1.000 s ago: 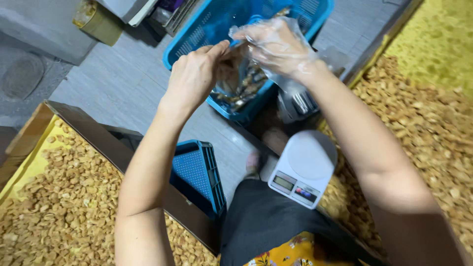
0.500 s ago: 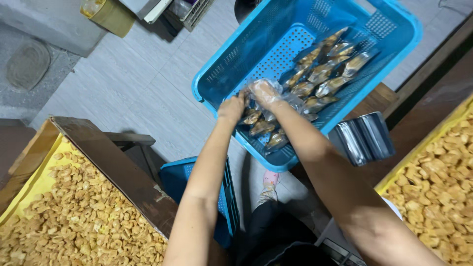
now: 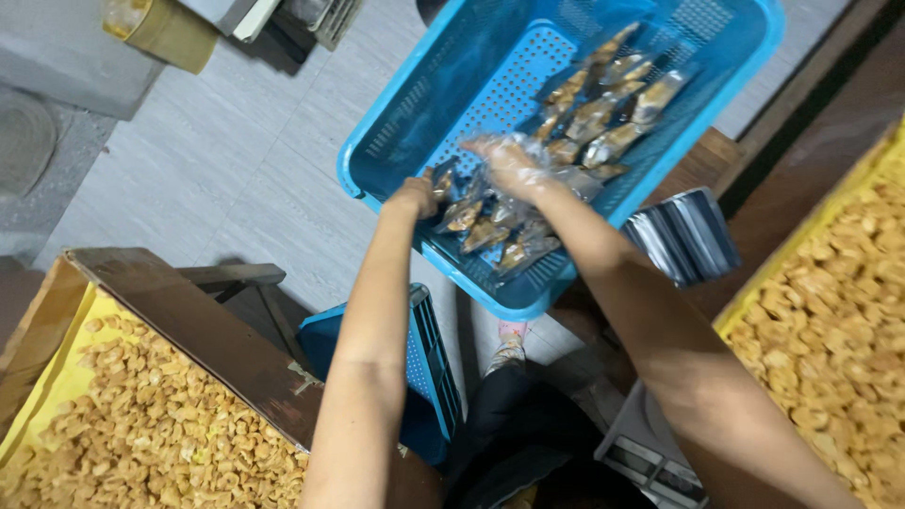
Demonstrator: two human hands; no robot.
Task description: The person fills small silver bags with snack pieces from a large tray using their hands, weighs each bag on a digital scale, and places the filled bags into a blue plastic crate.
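A blue perforated plastic basket (image 3: 377, 141) stands on the floor ahead of me and holds several clear bags of golden-brown snacks (image 3: 594, 118). My left hand (image 3: 415, 195) is at the basket's near rim, curled on the corner of a snack bag (image 3: 467, 219) lying among the nearest bags. My right hand (image 3: 504, 155), in a thin clear glove, rests on the same pile just to the right, fingers apart. Both forearms reach in from the bottom of the view.
Yellow trays of golden snack pieces flank me, one at the left (image 3: 141, 424) and one at the right (image 3: 830, 311). A brown wooden board (image 3: 189, 316) edges the left tray. A second blue basket (image 3: 429, 368), a white scale (image 3: 650, 457) and a shiny striped object (image 3: 683, 236) sit near me.
A second ago both hands held a clear bag up above the basket. They have since lowered it into the basket's near end and moved apart on the pile.
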